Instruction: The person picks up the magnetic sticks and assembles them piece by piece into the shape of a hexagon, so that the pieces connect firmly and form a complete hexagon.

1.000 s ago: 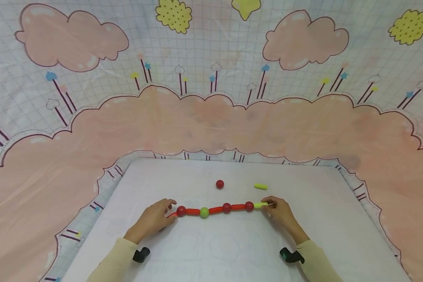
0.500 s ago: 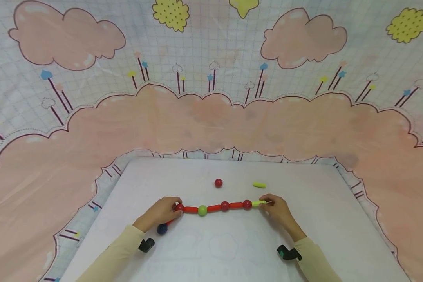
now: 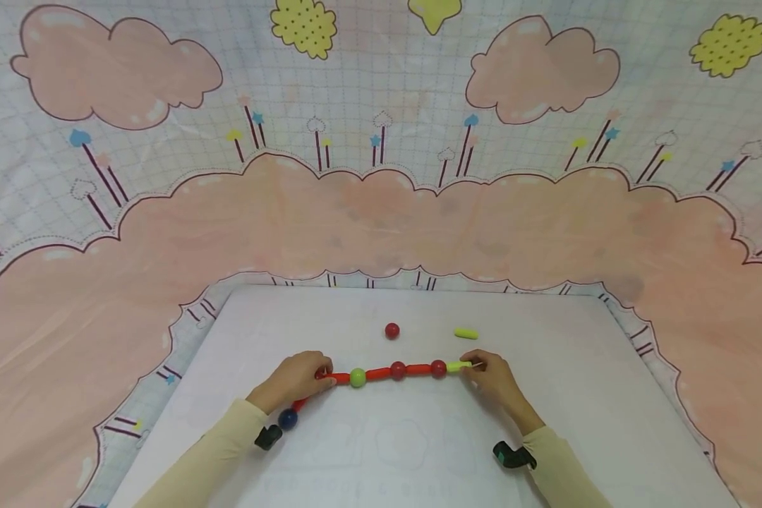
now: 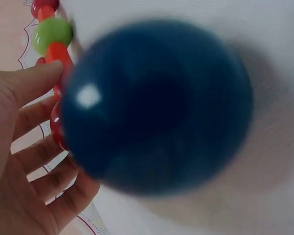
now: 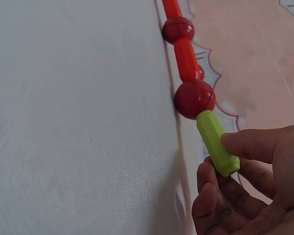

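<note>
A chain of balls and ribbed sticks spans my two hands in the head view: red sticks [image 3: 377, 374], dark red balls [image 3: 398, 370], a green ball [image 3: 358, 378] and a yellow-green stick [image 3: 458, 367] at the right end. My left hand [image 3: 297, 377] pinches the chain at a red stick [image 4: 58, 53] near the green ball, partly covering a red ball. Below that hand the chain bends down to a dark blue ball [image 3: 288, 419], which looms blurred in the left wrist view. My right hand [image 3: 490, 374] pinches the yellow-green stick [image 5: 217, 142] between thumb and fingers.
Behind the chain, a loose red ball [image 3: 391, 331] and a loose yellow-green stick [image 3: 466, 333] lie on the white table [image 3: 381, 451]. A cloud-patterned cloth [image 3: 381, 219] surrounds the table's back and sides.
My left hand has shifted its hold rightward along the chain, from the end stick past the leftmost red ball. The blue ball has come into sight below it. My right hand keeps its pinch.
</note>
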`<state>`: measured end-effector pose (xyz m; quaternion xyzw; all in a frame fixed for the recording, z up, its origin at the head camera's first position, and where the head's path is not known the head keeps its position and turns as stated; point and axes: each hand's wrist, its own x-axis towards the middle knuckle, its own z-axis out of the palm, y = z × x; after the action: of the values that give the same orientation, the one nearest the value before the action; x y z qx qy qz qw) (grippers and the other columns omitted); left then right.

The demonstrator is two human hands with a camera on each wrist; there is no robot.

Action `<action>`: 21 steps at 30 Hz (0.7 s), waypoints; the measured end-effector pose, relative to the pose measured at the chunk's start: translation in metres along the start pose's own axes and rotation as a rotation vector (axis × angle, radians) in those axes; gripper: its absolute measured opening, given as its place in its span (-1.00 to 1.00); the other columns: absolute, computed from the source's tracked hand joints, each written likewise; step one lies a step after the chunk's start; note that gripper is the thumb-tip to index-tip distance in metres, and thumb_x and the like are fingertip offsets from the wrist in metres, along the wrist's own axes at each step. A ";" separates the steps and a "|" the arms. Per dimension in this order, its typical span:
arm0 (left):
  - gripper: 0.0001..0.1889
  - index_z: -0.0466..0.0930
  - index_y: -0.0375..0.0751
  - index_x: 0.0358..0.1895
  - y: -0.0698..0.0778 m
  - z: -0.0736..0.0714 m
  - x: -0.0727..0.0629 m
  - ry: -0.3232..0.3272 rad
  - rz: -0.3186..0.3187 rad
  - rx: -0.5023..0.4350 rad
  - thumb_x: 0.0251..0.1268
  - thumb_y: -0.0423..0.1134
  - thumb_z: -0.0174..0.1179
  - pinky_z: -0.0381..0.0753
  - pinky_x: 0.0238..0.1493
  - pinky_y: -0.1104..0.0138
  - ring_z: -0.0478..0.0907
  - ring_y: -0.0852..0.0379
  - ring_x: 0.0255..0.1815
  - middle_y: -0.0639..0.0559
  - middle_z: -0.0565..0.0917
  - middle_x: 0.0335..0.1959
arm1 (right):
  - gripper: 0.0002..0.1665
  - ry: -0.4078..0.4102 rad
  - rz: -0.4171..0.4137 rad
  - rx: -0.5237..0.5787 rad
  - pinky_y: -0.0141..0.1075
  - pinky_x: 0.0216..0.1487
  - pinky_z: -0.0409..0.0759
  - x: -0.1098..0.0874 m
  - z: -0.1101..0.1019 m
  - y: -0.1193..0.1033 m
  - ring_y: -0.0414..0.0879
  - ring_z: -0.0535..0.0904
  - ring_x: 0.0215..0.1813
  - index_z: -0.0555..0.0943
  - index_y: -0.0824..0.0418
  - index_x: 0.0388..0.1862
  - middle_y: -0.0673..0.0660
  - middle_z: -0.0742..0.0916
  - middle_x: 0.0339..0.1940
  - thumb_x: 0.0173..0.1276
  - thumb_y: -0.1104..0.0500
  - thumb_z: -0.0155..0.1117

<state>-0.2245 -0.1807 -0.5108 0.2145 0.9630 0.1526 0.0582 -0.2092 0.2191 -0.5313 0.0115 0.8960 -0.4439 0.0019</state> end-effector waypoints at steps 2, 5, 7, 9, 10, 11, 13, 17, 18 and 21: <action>-0.83 0.65 -0.01 -0.28 0.001 0.001 -0.001 0.027 -0.012 0.008 0.18 -0.05 0.37 0.39 -0.40 0.32 0.37 0.22 -0.44 0.16 0.53 -0.47 | -0.78 0.004 -0.004 0.010 -0.39 -0.47 0.54 -0.001 0.001 -0.001 -0.14 0.60 -0.30 0.68 0.25 -0.11 0.24 0.74 -0.15 0.25 0.31 0.36; -0.82 0.64 -0.02 -0.30 0.003 0.002 -0.002 0.044 -0.060 0.020 0.21 -0.03 0.35 0.36 -0.46 0.34 0.36 0.22 -0.49 0.16 0.51 -0.50 | -0.80 0.006 -0.033 0.019 -0.39 -0.47 0.53 -0.004 0.003 -0.004 -0.15 0.59 -0.33 0.68 0.25 -0.14 0.22 0.73 -0.20 0.23 0.30 0.37; -0.82 0.62 -0.03 -0.33 0.006 0.004 -0.002 0.046 -0.100 0.008 0.20 -0.04 0.34 0.35 -0.50 0.34 0.37 0.20 -0.54 0.15 0.50 -0.54 | -0.81 0.001 -0.048 0.026 -0.38 -0.47 0.54 -0.004 0.005 -0.006 -0.16 0.59 -0.33 0.68 0.26 -0.15 0.21 0.73 -0.23 0.24 0.29 0.37; -0.82 0.61 -0.05 -0.33 0.009 0.006 -0.003 0.035 -0.138 -0.013 0.21 -0.05 0.33 0.33 -0.53 0.35 0.37 0.19 -0.57 0.15 0.49 -0.56 | -0.81 -0.005 -0.041 0.030 -0.38 -0.46 0.54 -0.004 0.006 -0.008 -0.15 0.59 -0.33 0.68 0.25 -0.16 0.20 0.73 -0.25 0.24 0.28 0.37; -0.82 0.61 -0.06 -0.32 0.010 0.007 -0.003 0.032 -0.152 -0.026 0.21 -0.06 0.33 0.33 -0.54 0.35 0.37 0.18 -0.59 0.14 0.48 -0.57 | -0.81 -0.008 -0.033 0.031 -0.38 -0.46 0.54 -0.004 0.007 -0.009 -0.14 0.59 -0.32 0.68 0.25 -0.16 0.20 0.73 -0.24 0.24 0.28 0.37; -0.83 0.60 -0.07 -0.32 0.012 0.007 -0.003 0.029 -0.164 -0.036 0.21 -0.07 0.32 0.33 -0.54 0.35 0.37 0.18 -0.59 0.13 0.48 -0.58 | -0.81 -0.011 -0.023 0.027 -0.38 -0.45 0.55 -0.004 0.008 -0.010 -0.13 0.59 -0.32 0.68 0.25 -0.15 0.20 0.73 -0.24 0.25 0.27 0.36; -0.82 0.60 -0.08 -0.27 0.014 0.008 -0.002 0.025 -0.180 -0.053 0.21 -0.08 0.32 0.33 -0.54 0.35 0.39 0.17 -0.60 0.10 0.49 -0.57 | -0.81 -0.017 0.002 0.024 -0.38 -0.44 0.55 -0.003 0.009 -0.011 -0.12 0.60 -0.29 0.68 0.23 -0.13 0.19 0.73 -0.21 0.26 0.28 0.35; -0.72 0.60 -0.10 -0.09 0.016 0.008 0.001 0.015 -0.184 -0.080 0.21 -0.08 0.33 0.36 -0.51 0.36 0.40 0.17 -0.54 0.07 0.54 -0.44 | -0.80 -0.021 0.022 0.006 -0.38 -0.43 0.54 0.000 0.012 -0.013 -0.11 0.59 -0.28 0.68 0.23 -0.11 0.18 0.73 -0.19 0.27 0.28 0.35; -0.68 0.59 -0.10 -0.04 0.016 0.008 0.003 0.011 -0.179 -0.087 0.20 -0.07 0.33 0.37 -0.50 0.36 0.40 0.17 -0.52 0.06 0.55 -0.41 | -0.80 -0.020 0.022 0.004 -0.37 -0.44 0.54 0.000 0.012 -0.013 -0.12 0.59 -0.29 0.68 0.23 -0.11 0.17 0.72 -0.20 0.27 0.28 0.35; -0.65 0.58 -0.10 0.02 0.015 0.007 0.006 -0.002 -0.167 -0.122 0.20 -0.09 0.34 0.36 -0.50 0.36 0.40 0.17 -0.51 0.07 0.53 -0.40 | -0.80 -0.016 0.021 0.006 -0.37 -0.43 0.54 0.000 0.013 -0.014 -0.12 0.58 -0.29 0.68 0.22 -0.12 0.16 0.72 -0.20 0.26 0.28 0.37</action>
<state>-0.2229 -0.1632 -0.5129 0.1297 0.9663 0.2054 0.0848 -0.2094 0.2003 -0.5286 0.0173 0.8946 -0.4464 0.0135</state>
